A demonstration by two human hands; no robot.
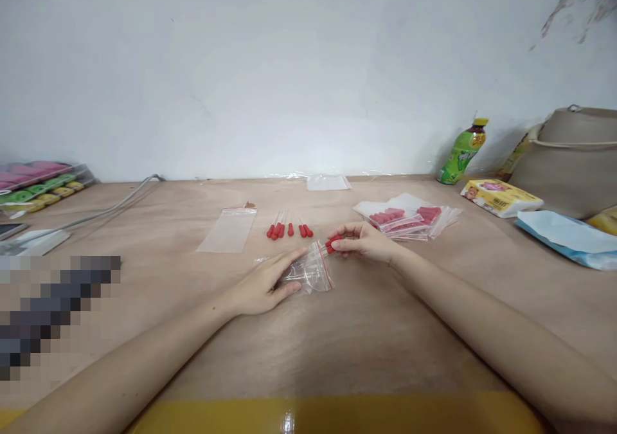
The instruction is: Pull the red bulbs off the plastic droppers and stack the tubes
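Observation:
My left hand [270, 281] grips a clear zip-lock bag [313, 274], its mouth with the red seal line facing right. My right hand [364, 242] pinches glass droppers by their red rubber bulbs [332, 244]. Their clear tubes point left into the bag's mouth; how many are held I cannot tell. Just beyond the hands lie several loose droppers [290, 229], bulbs toward me, in small groups. A flat zip-lock bag [227, 229] rests left of them. To the right, filled bags of red-bulbed droppers [405, 218] are piled up.
Another flat bag [329, 182] lies by the wall. At the right are a green drink bottle [463, 151], a yellow tissue pack [501, 197], a blue-and-white packet [569, 238] and a grey-brown bag [573, 157]. A grey cable [116, 206] and colourful packaged items [41, 186] sit left.

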